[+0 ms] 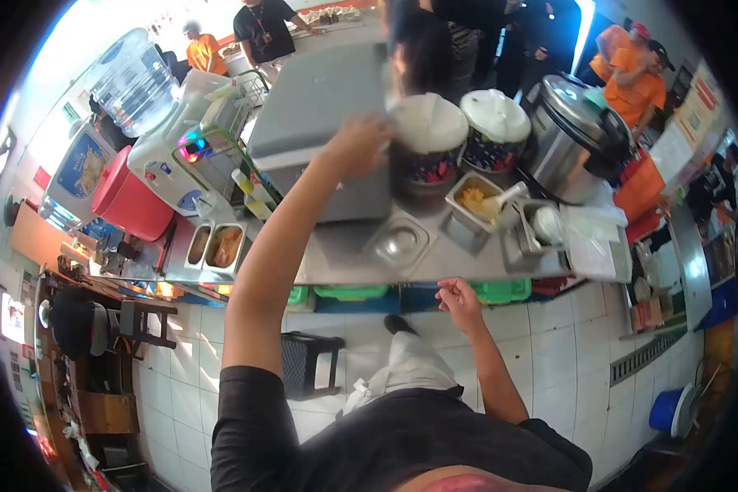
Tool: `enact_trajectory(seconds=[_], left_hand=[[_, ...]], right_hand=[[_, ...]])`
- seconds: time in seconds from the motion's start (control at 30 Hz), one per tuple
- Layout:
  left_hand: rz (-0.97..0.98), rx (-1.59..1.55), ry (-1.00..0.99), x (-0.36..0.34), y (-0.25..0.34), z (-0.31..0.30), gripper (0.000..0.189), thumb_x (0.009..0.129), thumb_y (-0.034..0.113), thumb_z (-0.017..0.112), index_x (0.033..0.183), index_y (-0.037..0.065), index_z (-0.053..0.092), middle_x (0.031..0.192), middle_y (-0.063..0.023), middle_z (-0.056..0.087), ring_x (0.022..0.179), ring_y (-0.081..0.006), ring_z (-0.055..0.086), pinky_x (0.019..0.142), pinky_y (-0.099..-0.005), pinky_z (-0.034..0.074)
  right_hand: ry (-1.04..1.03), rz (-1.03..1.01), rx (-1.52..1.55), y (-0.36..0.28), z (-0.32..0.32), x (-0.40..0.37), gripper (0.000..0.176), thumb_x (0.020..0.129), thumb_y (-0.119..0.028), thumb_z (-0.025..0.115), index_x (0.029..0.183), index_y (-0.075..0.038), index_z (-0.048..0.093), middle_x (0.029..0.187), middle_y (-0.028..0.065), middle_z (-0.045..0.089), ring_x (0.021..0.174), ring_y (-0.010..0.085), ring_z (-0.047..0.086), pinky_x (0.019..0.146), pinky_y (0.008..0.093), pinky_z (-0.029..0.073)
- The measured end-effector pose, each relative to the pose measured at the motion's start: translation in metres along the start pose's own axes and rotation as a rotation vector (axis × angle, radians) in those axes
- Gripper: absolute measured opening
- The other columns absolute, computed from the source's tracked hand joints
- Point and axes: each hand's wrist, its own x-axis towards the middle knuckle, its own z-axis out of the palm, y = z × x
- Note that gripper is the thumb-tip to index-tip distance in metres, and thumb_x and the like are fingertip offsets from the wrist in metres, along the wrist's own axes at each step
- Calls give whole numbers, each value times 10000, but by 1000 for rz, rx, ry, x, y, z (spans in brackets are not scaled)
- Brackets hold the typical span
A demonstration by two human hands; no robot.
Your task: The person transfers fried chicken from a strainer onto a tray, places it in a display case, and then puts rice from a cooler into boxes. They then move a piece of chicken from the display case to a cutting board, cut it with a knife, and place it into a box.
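The left hand (361, 148) is stretched far forward, the arm nearly straight from the shoulder and rising over the counter (459, 264). It rests at the right edge of a grey box (316, 107) with its knuckles bent and its fingers turned towards the box's side. It is blurred, so I cannot tell whether it grips the edge or only presses against it.

The grey box stands on the counter. Just right of the box, almost touching the left hand, is a patterned pot (426, 139) with a white lid. A second lidded pot (496, 127) stands further right of the box, and a steel cooker (570, 131) beyond that. Nearer the person than the box, to its right, a square steel container (471, 201) holds yellow food and a pale spoon. An empty steel pan (400, 243) is sunk into the counter just below the box's near right corner.

The right hand (459, 299) hangs low on a bent elbow, below the counter's front edge and well apart from the box. Its fingers are loosely curled, half open, with nothing in them.

Left of the box are a water dispenser (168, 160) and a red bucket (127, 201). On the tiled floor, below the box, is a black stool (312, 361).
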Motion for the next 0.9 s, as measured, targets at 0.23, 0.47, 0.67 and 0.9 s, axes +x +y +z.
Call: enact_trajectory(seconds=[0.23,0.47,0.67,0.9], left_hand=[[292,13,-352,73,-58,-34,353,715,260,749,1037,181,630,1200,0,581,1293,-252,433,1172,-549,186],[270,5,-182,82,-83,-75,259,706,183,660,960,151,625,1100,-15,622,1248,-254,491,1159,-552,240],[18,13,305,35,-150,-153,155,678,62,554,825,35,595,1084,-114,655,1163,-336,564,997,-436,433],[-134,-16,545,-8,-197,-168,97,768,95,450,816,81,533,1209,-199,634,1278,-381,493,1104,-541,317]], right_hand=[[-13,-180,74,-72,21,199,179,943,-72,569,1110,-10,557,921,24,586,807,88,578,691,230,479],[29,-439,131,-129,53,293,156,923,-39,590,1073,3,591,940,26,597,830,95,576,729,232,467],[-147,-593,-242,-189,62,333,106,892,-28,596,982,19,626,838,73,629,783,134,601,715,256,462],[-712,-564,-989,-240,128,492,194,869,-59,515,1020,-27,633,894,186,663,854,337,641,759,422,492]])
